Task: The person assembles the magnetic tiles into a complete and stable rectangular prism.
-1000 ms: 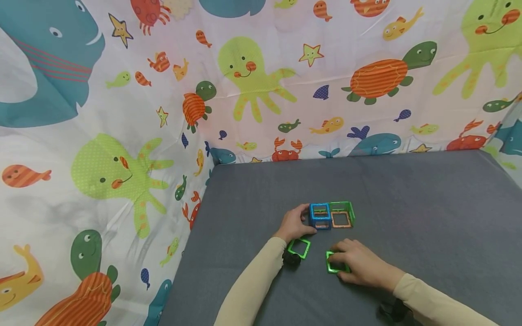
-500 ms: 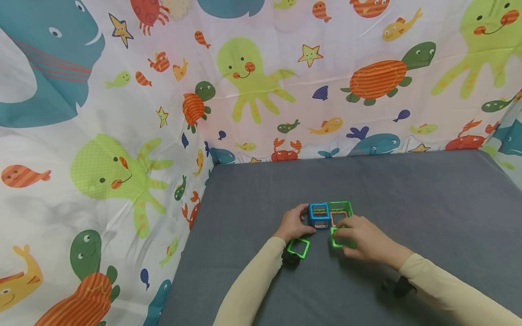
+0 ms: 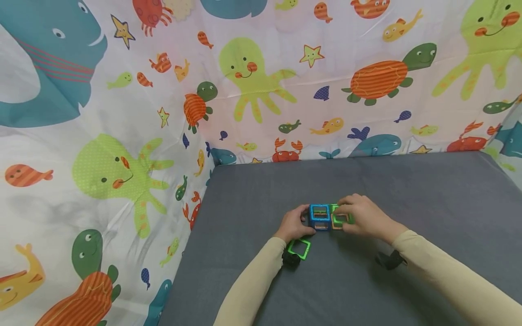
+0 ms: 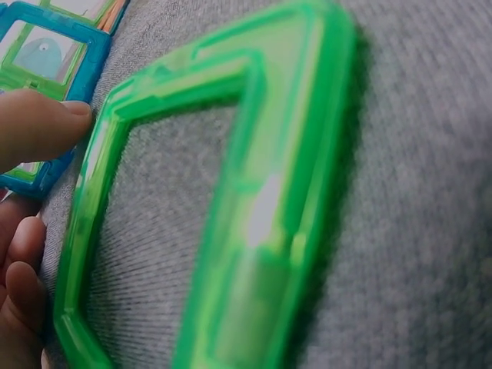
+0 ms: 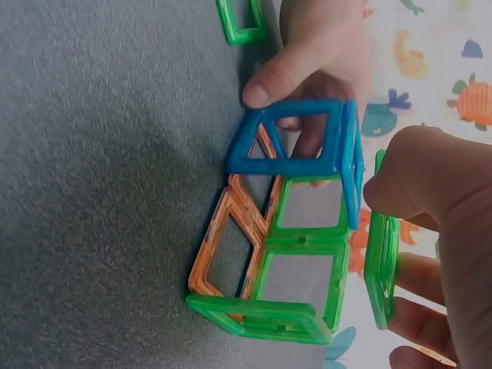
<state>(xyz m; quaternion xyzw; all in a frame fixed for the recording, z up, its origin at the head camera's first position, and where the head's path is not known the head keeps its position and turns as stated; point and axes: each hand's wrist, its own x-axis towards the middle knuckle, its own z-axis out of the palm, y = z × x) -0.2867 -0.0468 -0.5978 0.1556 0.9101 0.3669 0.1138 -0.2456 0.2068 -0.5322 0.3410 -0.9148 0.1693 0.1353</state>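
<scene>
A small structure of magnetic tiles stands on the grey cloth. Its left half has blue square frames (image 3: 320,205) on top and in front; orange frames (image 5: 201,265) lie at the base, and green frames (image 5: 338,296) stand at the back and right end. My left hand (image 3: 293,224) grips the blue part from the left, thumb at the front. My right hand (image 3: 369,218) pinches a green square tile (image 5: 377,269) between thumb and fingers, just above the structure's uncovered right half, apart from it in the right wrist view. A loose green square tile (image 4: 288,192) lies below the left wrist.
Grey cloth (image 3: 253,203) covers the table. Printed curtains (image 3: 269,68) with sea animals rise behind and at the left. A black wrist camera (image 3: 291,259) sits beside the loose green tile, and another (image 3: 389,260) hangs under the right wrist.
My right hand has lifted the green square tile from the cloth and carried it away from me to over the structure's right half. My left hand keeps its grip in place.
</scene>
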